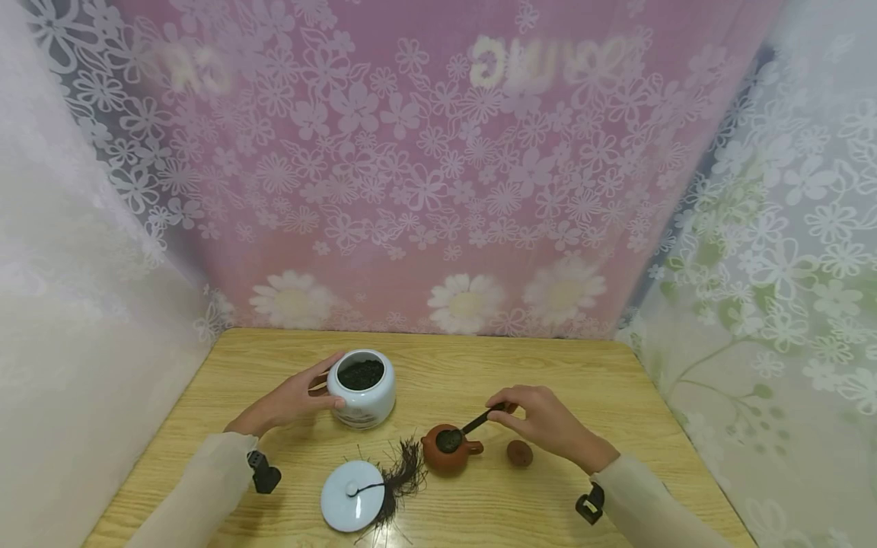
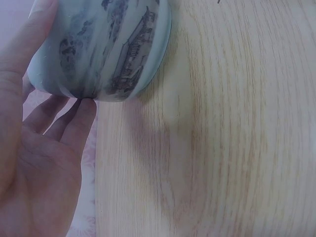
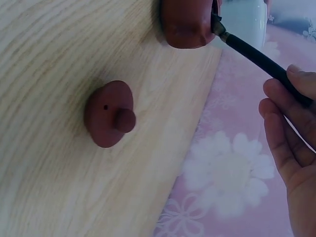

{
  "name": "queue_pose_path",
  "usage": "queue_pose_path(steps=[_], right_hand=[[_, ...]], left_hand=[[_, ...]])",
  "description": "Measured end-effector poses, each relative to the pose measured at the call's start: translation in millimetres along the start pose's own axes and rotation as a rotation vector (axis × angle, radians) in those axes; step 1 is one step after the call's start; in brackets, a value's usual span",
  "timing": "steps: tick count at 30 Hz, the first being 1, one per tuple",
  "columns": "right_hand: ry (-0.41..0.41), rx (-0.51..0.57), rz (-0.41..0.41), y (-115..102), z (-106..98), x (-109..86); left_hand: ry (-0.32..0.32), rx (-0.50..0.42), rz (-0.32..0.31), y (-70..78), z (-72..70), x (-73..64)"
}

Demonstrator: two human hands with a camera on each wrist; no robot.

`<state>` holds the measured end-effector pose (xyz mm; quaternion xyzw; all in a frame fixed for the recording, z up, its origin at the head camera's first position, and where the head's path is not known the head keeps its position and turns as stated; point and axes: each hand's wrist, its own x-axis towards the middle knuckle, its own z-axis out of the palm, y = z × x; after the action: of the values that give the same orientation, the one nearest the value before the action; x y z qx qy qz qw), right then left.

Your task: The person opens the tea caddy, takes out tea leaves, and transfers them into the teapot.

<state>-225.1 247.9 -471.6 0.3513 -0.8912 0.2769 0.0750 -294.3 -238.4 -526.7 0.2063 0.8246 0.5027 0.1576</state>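
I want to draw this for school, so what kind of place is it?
Perhaps an indoor nook for making tea: there's a wooden table, a flowery pink backdrop behind it, and a small reddish-brown teapot standing on top.

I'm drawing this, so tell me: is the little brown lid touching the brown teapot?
Apart. The right wrist view plainly shows bare wooden table between the brown lid and the teapot.

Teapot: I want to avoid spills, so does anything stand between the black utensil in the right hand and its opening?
Nothing visible does. The black utensil, held by the right hand, already reaches into the opening of the teapot; the small lid lies off to the right.
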Motion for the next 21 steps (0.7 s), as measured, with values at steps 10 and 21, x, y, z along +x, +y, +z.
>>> queue_pose_path(steps=[10, 21], right_hand=[[0.034, -0.060, -0.127, -9.3, -4.6, 3.7], [0.082, -0.045, -0.100, -1.1, -7.6, -2.0]], left_hand=[[-0.012, 0.001, 0.039, 3.0, 0.8, -1.8], [-0.001, -0.007, 0.013, 1.5, 0.7, -0.7]])
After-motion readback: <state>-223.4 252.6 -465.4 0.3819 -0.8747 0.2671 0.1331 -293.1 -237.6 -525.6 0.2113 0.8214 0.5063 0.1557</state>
